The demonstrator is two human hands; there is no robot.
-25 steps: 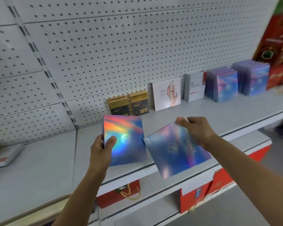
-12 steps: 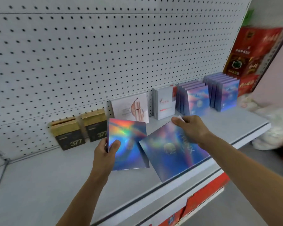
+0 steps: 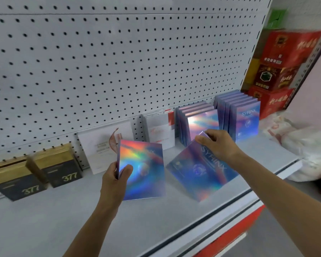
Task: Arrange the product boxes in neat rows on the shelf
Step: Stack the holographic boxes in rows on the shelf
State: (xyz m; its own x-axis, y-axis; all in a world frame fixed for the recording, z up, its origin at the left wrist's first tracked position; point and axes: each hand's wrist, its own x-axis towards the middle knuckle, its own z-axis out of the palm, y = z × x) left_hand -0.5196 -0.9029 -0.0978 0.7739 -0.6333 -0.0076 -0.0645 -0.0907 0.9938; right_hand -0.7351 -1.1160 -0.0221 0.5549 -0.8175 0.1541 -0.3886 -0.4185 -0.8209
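left hand point(image 3: 113, 179) grips upright iridescent box point(image 3: 142, 170) by its left edge, 6 o'clock | right hand point(image 3: 218, 146) pinches tilted SYRINX box point(image 3: 198, 172) by its top corner, 4 o'clock | two holographic box rows point(image 3: 220, 117) on shelf point(image 3: 44, 219), 2 o'clock

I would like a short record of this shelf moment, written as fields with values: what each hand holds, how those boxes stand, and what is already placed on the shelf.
left hand: grips an upright holographic box by its left edge
right hand: holds a tilted holographic box by its upper corner
shelf: grey, with a pegboard back
rows in place: two rows of holographic boxes at the right
other stock: two black-and-gold 377 boxes, two white boxes
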